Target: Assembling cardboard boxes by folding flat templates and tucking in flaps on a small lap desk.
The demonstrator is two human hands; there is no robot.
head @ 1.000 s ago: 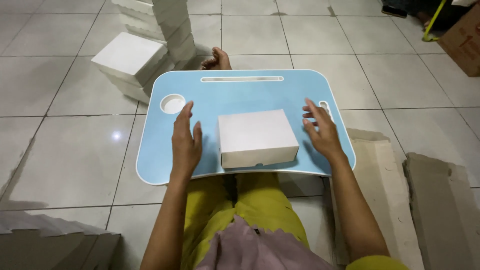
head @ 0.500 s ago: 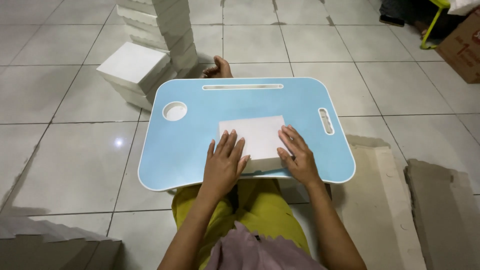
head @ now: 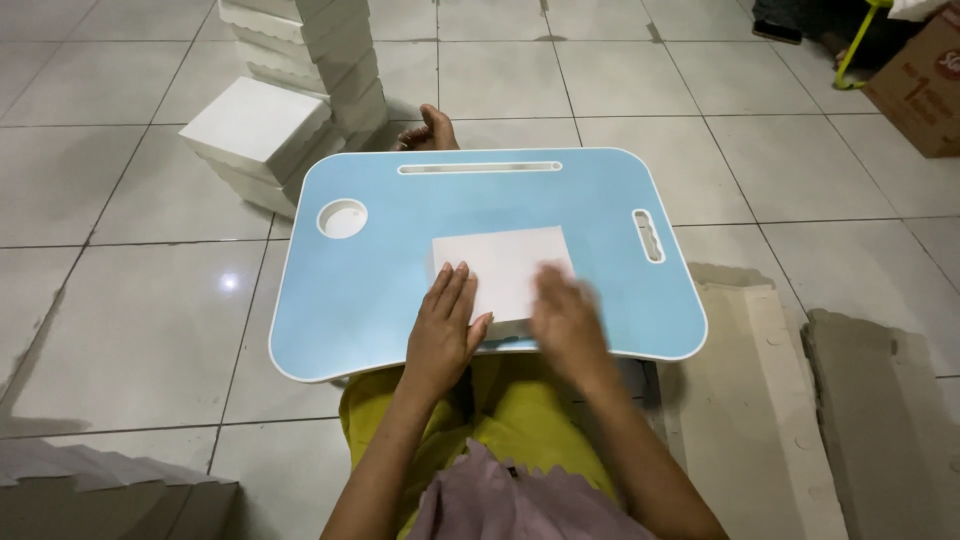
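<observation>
Tiled floor [head: 120, 300], pale and glossy. Blue lap tray [head: 350, 290] across the person's lap, with a round cup hole [head: 342, 218] at far left, a long slot [head: 480, 167] along the far edge and a short handle slot [head: 648, 236] on the right. Flat cardboard sheets [head: 880, 400] on the floor to the right, more at lower left [head: 90, 490]. Stack of white boxes [head: 300, 40] beyond the tray, shorter stack [head: 255, 130] beside it. Brown carton [head: 925, 85] top right. White box [head: 500, 262] lies flat on the tray, near its middle towards the near edge. Left hand [head: 445, 330] flat, fingers spread, resting on the box's near left corner, gripping nothing. Right hand [head: 565, 320] on the box's near right side, blurred; can't tell its grip. Foot [head: 430, 130] shows past the tray's far edge.
</observation>
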